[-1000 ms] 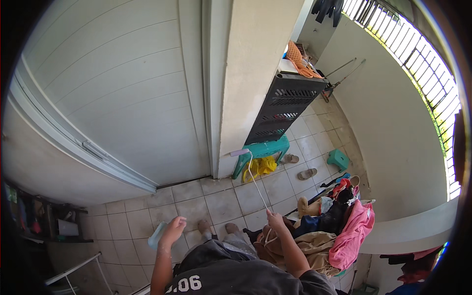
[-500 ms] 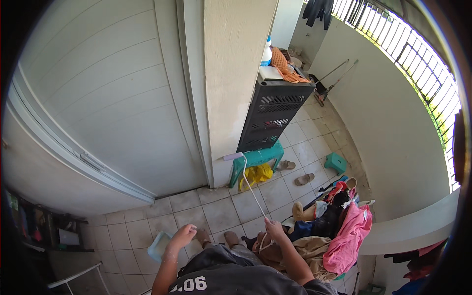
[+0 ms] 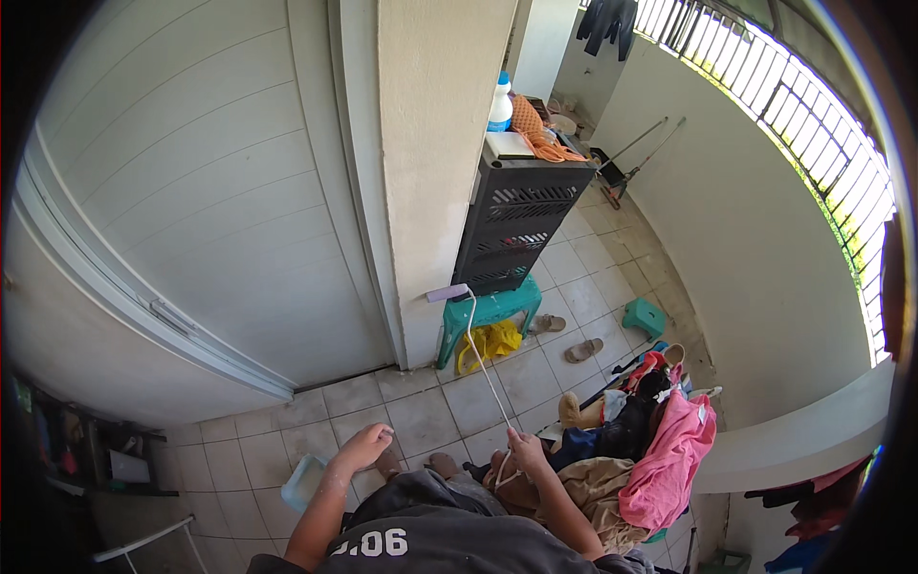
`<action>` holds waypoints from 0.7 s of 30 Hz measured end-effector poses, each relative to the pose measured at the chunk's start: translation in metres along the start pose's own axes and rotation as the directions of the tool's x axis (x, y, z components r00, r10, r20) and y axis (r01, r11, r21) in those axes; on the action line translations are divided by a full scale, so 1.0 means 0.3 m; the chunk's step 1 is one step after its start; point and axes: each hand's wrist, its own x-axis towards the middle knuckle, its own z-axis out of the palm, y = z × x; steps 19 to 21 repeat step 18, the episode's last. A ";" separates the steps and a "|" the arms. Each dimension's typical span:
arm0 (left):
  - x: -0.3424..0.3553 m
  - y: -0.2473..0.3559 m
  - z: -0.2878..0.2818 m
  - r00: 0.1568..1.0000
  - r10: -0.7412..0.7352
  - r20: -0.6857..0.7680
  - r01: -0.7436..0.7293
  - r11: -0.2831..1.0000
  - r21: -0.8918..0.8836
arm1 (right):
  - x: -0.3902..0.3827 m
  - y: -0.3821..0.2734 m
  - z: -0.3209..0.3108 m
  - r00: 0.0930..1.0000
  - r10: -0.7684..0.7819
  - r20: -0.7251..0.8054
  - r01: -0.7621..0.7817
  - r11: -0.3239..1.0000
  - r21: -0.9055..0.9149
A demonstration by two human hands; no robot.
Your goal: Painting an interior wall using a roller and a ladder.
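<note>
My right hand point(image 3: 524, 452) is wrapped round the lower part of a paint roller's long, thin white handle. At the far end, the paint roller's pale lilac sleeve point(image 3: 448, 293) lies against the lower part of the cream wall pillar point(image 3: 430, 191), just above the teal stool point(image 3: 490, 306). My left hand point(image 3: 367, 446) is held up in front of me with its fingers curled in, and nothing shows in it. Below and left of it, a light blue tub point(image 3: 304, 481) stands on the tiled floor, partly hidden by my forearm.
A black slatted rack point(image 3: 521, 215) stands on the stool, with a bottle point(image 3: 500, 103) on top. A yellow bag point(image 3: 492, 342) lies underneath. To my right are a clothes heap point(image 3: 665, 459), slippers point(image 3: 583, 350) and a small green stool point(image 3: 644, 318). The door point(image 3: 210, 210) is on my left.
The roller sleeve has shifted slightly up the pillar. My left hand has risen a little and moved right. The whole view has turned slightly; my right hand keeps its hold.
</note>
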 end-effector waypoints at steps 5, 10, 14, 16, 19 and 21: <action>-0.006 0.089 0.003 0.997 0.074 0.003 -0.073 0.987 -0.144 | -0.074 -0.085 -0.031 0.977 -0.204 -0.066 0.192 0.969 -0.157; -0.009 0.121 -0.004 0.995 0.097 0.007 -0.095 0.981 -0.170 | -0.114 -0.196 -0.104 0.996 0.087 0.013 -0.088 0.984 0.157; 0.007 0.106 0.015 0.990 0.144 0.007 -0.142 0.985 -0.099 | -0.077 -0.102 -0.047 0.996 -0.073 -0.053 0.071 0.996 -0.047; 0.008 0.114 0.023 0.992 0.127 0.014 -0.124 0.985 -0.123 | -0.039 -0.035 -0.001 0.989 -0.147 -0.033 0.143 0.985 -0.097; 0.004 0.117 0.015 0.994 0.108 0.019 -0.104 0.984 -0.142 | -0.031 -0.066 0.053 0.982 0.186 0.018 -0.186 0.978 0.097; 0.004 0.117 0.015 0.994 0.108 0.019 -0.104 0.984 -0.142 | -0.031 -0.066 0.053 0.982 0.186 0.018 -0.186 0.978 0.097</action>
